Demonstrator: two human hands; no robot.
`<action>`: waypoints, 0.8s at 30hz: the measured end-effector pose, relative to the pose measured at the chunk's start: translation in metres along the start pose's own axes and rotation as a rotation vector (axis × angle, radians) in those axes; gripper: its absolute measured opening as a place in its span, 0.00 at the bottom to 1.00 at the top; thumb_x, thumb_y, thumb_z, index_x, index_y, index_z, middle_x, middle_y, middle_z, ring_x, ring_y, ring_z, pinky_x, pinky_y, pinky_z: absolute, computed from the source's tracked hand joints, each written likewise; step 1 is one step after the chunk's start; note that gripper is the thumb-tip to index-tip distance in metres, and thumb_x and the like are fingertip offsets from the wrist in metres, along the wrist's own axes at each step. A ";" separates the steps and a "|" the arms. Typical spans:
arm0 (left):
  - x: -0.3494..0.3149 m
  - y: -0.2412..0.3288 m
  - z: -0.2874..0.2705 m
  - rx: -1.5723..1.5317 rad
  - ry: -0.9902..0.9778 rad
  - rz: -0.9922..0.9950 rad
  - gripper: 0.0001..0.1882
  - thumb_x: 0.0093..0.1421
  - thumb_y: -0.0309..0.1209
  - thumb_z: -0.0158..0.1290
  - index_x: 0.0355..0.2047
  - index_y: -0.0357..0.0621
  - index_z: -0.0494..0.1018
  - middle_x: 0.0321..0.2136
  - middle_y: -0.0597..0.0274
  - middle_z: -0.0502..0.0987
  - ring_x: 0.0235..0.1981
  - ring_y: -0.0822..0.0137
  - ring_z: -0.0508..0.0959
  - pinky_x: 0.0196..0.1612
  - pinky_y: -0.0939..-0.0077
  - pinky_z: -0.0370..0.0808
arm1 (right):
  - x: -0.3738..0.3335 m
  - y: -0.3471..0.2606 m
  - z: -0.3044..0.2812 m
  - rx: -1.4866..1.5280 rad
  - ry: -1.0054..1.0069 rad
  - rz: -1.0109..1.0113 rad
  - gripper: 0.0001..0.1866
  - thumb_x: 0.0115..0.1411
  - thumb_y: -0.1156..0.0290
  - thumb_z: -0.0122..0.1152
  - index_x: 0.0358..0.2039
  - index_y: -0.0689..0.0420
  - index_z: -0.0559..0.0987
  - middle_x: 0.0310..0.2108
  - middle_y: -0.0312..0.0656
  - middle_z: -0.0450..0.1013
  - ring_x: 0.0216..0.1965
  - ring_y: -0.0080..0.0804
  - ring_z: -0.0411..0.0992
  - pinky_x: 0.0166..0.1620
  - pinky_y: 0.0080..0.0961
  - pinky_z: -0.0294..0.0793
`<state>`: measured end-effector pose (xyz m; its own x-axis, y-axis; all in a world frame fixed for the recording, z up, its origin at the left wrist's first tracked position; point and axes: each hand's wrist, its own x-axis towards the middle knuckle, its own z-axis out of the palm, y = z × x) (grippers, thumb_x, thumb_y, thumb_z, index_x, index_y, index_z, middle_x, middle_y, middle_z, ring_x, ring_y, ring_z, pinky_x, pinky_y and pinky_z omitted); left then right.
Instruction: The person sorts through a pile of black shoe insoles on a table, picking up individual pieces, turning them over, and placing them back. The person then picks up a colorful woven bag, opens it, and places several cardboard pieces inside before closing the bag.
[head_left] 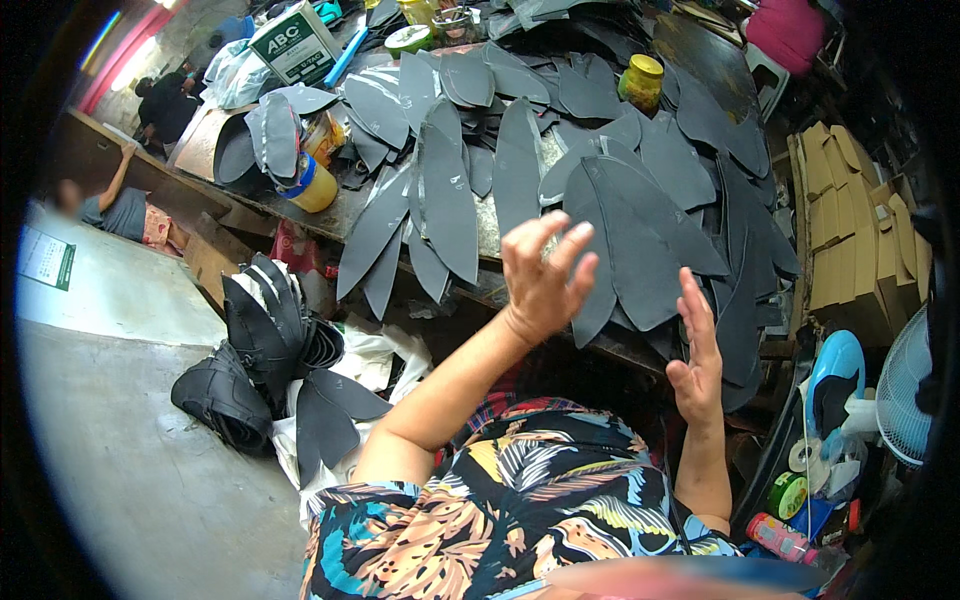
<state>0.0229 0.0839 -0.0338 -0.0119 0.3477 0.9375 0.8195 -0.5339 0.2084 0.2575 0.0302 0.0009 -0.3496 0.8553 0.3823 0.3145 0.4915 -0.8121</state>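
My left hand [545, 275] is raised over the front edge of the workbench, its fingers spread and slightly curled, holding nothing. To its right my right hand [697, 345] is lifted with the palm turned inward and the fingers stretched out, also bare. Dark grey leaf-shaped flat pieces [640, 245] lie in overlapping piles across the bench, and the nearest ones are just behind and between my hands. More of these long pointed pieces [447, 205] overhang the bench edge to the left. Whether either hand touches a piece cannot be made out.
A yellow jar [641, 82] stands among the pieces; a yellow tub with a blue rim [312, 188] sits at left. Black stitched shoe uppers [262, 340] are bundled low left. Cardboard pieces [850, 225] and a fan [905, 390] are at right. Another person [125, 215] sits far left.
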 end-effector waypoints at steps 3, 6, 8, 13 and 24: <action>0.009 0.034 -0.021 -0.463 -0.483 -0.208 0.23 0.62 0.39 0.57 0.55 0.40 0.73 0.43 0.53 0.76 0.42 0.53 0.75 0.47 0.59 0.72 | 0.002 -0.002 0.008 -0.231 -0.031 -0.248 0.43 0.63 0.33 0.46 0.71 0.47 0.59 0.72 0.58 0.47 0.72 0.58 0.47 0.68 0.51 0.49; 0.015 0.060 -0.034 -1.010 -0.530 -0.526 0.20 0.67 0.31 0.52 0.57 0.36 0.71 0.43 0.52 0.77 0.42 0.61 0.77 0.45 0.70 0.74 | 0.001 -0.004 0.021 -0.257 -0.103 -0.272 0.43 0.62 0.32 0.46 0.72 0.41 0.57 0.74 0.56 0.39 0.72 0.61 0.43 0.69 0.54 0.47; 0.017 0.059 -0.043 -1.048 -0.540 -0.651 0.16 0.66 0.27 0.53 0.53 0.36 0.74 0.41 0.55 0.77 0.40 0.66 0.77 0.43 0.75 0.74 | 0.002 -0.004 0.023 -0.274 -0.114 -0.270 0.42 0.62 0.32 0.46 0.71 0.41 0.58 0.74 0.55 0.39 0.72 0.62 0.43 0.69 0.55 0.46; 0.009 0.051 -0.050 -0.984 -0.579 -0.833 0.07 0.62 0.25 0.58 0.39 0.35 0.79 0.33 0.60 0.78 0.35 0.70 0.77 0.40 0.77 0.74 | 0.000 -0.004 0.022 -0.300 -0.187 -0.234 0.42 0.63 0.32 0.45 0.71 0.44 0.60 0.74 0.56 0.40 0.72 0.61 0.43 0.69 0.56 0.44; -0.003 0.044 -0.050 -0.999 -0.659 -0.711 0.07 0.64 0.29 0.56 0.35 0.35 0.76 0.28 0.57 0.74 0.30 0.63 0.75 0.34 0.72 0.72 | -0.009 -0.011 0.020 -0.146 -0.291 -0.137 0.45 0.62 0.30 0.43 0.70 0.49 0.61 0.73 0.60 0.41 0.72 0.60 0.45 0.69 0.55 0.43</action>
<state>0.0300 0.0207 -0.0131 0.2493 0.9196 0.3035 -0.0039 -0.3124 0.9499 0.2392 0.0139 -0.0025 -0.6275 0.7077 0.3246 0.3628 0.6346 -0.6824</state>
